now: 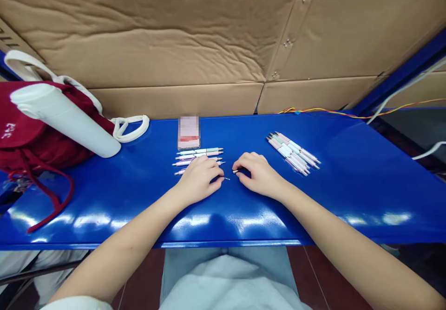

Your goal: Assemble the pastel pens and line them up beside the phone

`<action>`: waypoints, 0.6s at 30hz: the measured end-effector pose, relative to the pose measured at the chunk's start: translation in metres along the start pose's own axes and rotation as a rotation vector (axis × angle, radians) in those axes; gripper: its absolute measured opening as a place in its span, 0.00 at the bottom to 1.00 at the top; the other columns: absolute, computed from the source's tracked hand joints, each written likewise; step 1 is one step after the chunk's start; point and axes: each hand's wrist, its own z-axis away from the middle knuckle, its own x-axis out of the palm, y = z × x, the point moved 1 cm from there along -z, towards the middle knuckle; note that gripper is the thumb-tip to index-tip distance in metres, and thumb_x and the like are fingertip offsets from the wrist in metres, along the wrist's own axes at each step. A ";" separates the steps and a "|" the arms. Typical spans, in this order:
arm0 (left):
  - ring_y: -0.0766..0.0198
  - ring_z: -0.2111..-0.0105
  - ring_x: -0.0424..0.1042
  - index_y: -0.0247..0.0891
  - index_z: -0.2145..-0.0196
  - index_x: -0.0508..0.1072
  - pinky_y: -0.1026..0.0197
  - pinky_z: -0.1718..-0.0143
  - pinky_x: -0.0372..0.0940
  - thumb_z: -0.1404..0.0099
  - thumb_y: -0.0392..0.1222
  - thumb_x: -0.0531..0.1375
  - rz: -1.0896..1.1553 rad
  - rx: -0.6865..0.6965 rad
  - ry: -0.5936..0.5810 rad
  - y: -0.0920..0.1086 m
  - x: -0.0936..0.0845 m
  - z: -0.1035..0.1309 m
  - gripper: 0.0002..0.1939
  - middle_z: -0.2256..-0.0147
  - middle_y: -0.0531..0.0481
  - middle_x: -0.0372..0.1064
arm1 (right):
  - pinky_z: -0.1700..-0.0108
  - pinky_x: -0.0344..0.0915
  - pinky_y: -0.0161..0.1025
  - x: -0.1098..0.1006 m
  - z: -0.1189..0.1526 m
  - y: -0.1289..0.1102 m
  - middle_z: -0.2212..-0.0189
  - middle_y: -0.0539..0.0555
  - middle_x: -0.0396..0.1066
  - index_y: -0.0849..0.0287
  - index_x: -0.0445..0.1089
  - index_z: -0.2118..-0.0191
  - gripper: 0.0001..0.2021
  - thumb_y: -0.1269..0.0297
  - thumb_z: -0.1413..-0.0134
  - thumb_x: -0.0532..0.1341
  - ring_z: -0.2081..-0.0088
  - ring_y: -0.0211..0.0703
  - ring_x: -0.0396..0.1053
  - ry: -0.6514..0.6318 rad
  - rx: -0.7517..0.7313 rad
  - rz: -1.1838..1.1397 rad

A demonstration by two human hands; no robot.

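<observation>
On the blue table, my left hand (199, 180) is closed in a pinch on a thin pen part whose tip (226, 178) points right. Just beyond that hand, several light-coloured pens (198, 152) lie side by side, partly covered by it. My right hand (259, 174) pinches a small metallic piece (235, 171), a short gap away from the left hand's part. A bunch of pink, white and green pens (293, 153) lies slanted, beyond and to the right of my right hand.
A pink card-like object (188, 132) lies behind the left pens. On the left of the blue table (348, 175) are a red bag (21, 129) and a white cylinder (66, 119). Yellow and red wires (324, 110) run along the back edge, below cardboard (174, 59).
</observation>
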 end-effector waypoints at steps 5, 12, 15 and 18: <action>0.58 0.62 0.65 0.39 0.63 0.74 0.55 0.60 0.62 0.37 0.47 0.56 0.020 -0.064 0.045 -0.006 -0.009 0.004 0.11 0.64 0.47 0.70 | 0.56 0.55 0.46 -0.002 0.003 -0.009 0.60 0.56 0.68 0.56 0.69 0.59 0.10 0.65 0.49 0.60 0.58 0.49 0.62 0.019 -0.043 -0.017; 0.56 0.63 0.66 0.39 0.66 0.75 0.54 0.61 0.62 0.38 0.46 0.56 -0.110 -0.207 0.048 -0.029 -0.021 0.011 0.11 0.66 0.47 0.69 | 0.57 0.54 0.46 0.001 0.005 -0.022 0.63 0.56 0.66 0.56 0.72 0.63 0.08 0.59 0.46 0.60 0.59 0.48 0.61 0.003 -0.154 0.043; 0.57 0.64 0.66 0.39 0.65 0.74 0.54 0.62 0.63 0.37 0.46 0.55 -0.127 -0.204 -0.013 -0.031 -0.020 0.012 0.11 0.66 0.47 0.69 | 0.57 0.54 0.45 0.005 0.004 -0.024 0.63 0.56 0.67 0.57 0.72 0.66 0.07 0.64 0.43 0.57 0.60 0.46 0.60 0.001 -0.181 0.069; 0.58 0.64 0.66 0.38 0.65 0.74 0.55 0.61 0.63 0.35 0.45 0.54 -0.125 -0.172 -0.022 -0.028 -0.019 0.011 0.11 0.64 0.47 0.69 | 0.57 0.55 0.44 0.004 0.003 -0.021 0.63 0.56 0.68 0.58 0.71 0.67 0.08 0.66 0.42 0.55 0.60 0.46 0.61 0.021 -0.183 0.062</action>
